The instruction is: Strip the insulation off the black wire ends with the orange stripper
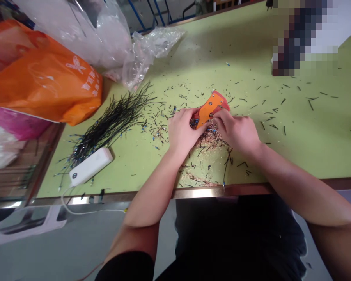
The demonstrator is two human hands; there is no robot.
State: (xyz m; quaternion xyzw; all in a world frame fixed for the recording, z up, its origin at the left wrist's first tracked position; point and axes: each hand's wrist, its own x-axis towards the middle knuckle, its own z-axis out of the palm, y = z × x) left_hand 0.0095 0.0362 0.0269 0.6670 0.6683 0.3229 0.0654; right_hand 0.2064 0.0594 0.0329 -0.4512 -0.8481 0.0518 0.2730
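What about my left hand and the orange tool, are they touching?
Touching: the head view shows the left hand closed over the lower end of the orange tool.

The orange tool [209,111] is partly covered by the left hand [184,130] and the right hand [236,130], so its lower end cannot be seen. Far past the right hand, a patch [298,37] is blurred into squares, and what lies under it cannot be told. Far to the left of the hands, the orange bag [43,74] and the clear plastic bag [96,35] are cut off by the picture's edge. The tiny dark bits [253,106] around the hands are too small to be told apart.
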